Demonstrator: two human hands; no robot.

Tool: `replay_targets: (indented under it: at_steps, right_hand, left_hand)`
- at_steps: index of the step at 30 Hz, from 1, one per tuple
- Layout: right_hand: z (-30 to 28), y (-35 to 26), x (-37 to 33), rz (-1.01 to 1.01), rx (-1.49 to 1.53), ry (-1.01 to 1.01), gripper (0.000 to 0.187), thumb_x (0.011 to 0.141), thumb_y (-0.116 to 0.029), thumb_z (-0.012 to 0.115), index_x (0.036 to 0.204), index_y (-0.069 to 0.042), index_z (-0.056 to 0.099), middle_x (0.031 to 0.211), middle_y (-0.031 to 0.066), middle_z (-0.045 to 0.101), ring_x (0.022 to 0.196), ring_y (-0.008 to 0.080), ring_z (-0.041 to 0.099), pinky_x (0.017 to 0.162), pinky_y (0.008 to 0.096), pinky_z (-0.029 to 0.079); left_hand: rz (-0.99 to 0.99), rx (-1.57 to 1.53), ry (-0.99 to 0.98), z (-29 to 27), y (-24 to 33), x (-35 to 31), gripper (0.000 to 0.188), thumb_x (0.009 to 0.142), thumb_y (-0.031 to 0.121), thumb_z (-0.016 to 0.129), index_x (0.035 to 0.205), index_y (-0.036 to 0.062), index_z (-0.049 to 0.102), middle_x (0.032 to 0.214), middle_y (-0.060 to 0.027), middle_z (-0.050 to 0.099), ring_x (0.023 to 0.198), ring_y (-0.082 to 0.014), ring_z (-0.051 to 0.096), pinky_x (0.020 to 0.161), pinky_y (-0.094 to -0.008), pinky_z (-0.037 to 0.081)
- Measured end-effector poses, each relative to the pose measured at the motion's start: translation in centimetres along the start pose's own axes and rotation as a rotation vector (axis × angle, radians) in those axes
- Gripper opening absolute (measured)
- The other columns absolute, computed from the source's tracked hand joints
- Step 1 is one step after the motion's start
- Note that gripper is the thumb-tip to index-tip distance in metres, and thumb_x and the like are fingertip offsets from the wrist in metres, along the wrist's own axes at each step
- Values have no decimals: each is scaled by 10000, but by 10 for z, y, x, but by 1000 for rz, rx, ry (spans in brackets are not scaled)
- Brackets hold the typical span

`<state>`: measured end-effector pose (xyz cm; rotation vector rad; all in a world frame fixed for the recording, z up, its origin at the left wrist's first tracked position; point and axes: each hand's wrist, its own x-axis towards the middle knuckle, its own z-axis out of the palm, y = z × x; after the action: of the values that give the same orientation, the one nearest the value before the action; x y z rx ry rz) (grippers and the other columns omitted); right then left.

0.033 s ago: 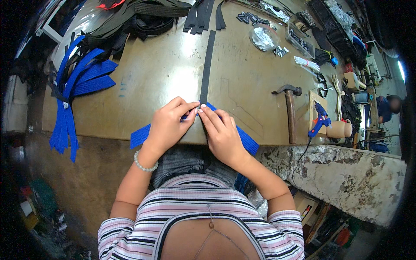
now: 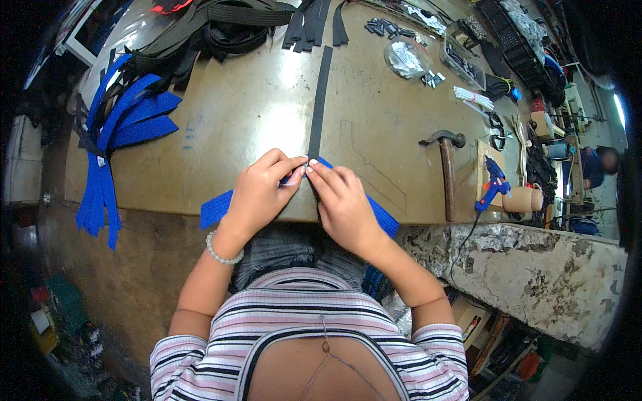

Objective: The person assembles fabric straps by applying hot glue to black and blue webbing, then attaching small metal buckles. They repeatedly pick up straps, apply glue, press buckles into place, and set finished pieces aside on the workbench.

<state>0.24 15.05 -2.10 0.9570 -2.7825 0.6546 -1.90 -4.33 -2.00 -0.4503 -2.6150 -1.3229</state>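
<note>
A wide blue woven strap [image 2: 217, 209] lies bent across the table's front edge, its two ends passing out under my hands. A narrow black webbing strap [image 2: 319, 100] runs straight away from me and meets the blue one at my fingertips. With thumb and fingers pinched, my left hand [image 2: 266, 189] holds the blue strap at that meeting point. My right hand [image 2: 343, 204] presses its closed fingers on the black strap there, touching the left fingertips. A tiny pale bit shows between the fingertips, too small to name.
Blue straps [image 2: 100, 194] hang over the table's left edge. Black webbing [image 2: 241, 23] is heaped at the back. On the right are a hammer [image 2: 449, 180], a blue glue gun [image 2: 493, 184] with a cord, a tape roll [image 2: 525, 199] and a bag of small parts [image 2: 406, 57].
My right hand has shifted very slightly at the join. Everything else looks the same.
</note>
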Motion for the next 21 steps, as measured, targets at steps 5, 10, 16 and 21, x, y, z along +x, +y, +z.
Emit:
replay_targets:
  at_steps: [5,10,16,21]
  right_hand:
    - [-47,69,-25,461,-273,434,406,881,-156,673,1266,-53,599,1305,190,579,1147,354,558,985,442,443]
    - [-83,117,-65,957,-578,244,388,946,-265,634,1279,-83,557,1131,197,590,986,404,614,842,488,495]
    - [-79,146,-53,1038,-495,167,376,999,-189,517,1344,-47,470,1041,265,626,975,435,645,833,531,505]
    - [-111,97,-28,1012,353,460,363,1037,-223,442,1330,-9,467,898,221,650,720,434,636,627,514,511]
  left_hand:
    - [6,37,86,-5,4,-8,131,840,57,732,968,32,719,802,-98,614,664,-238,636,612,-342,516]
    - [-14,1,87,-9,-2,-12,120,843,58,727,958,28,709,803,-98,610,679,-246,641,626,-348,518]
    - [-12,-9,70,-4,-5,-8,120,859,79,717,962,17,716,803,-110,617,692,-232,644,644,-334,522]
    - [-24,-42,76,-6,-6,-7,119,866,86,707,965,19,715,813,-120,618,696,-249,645,638,-352,516]
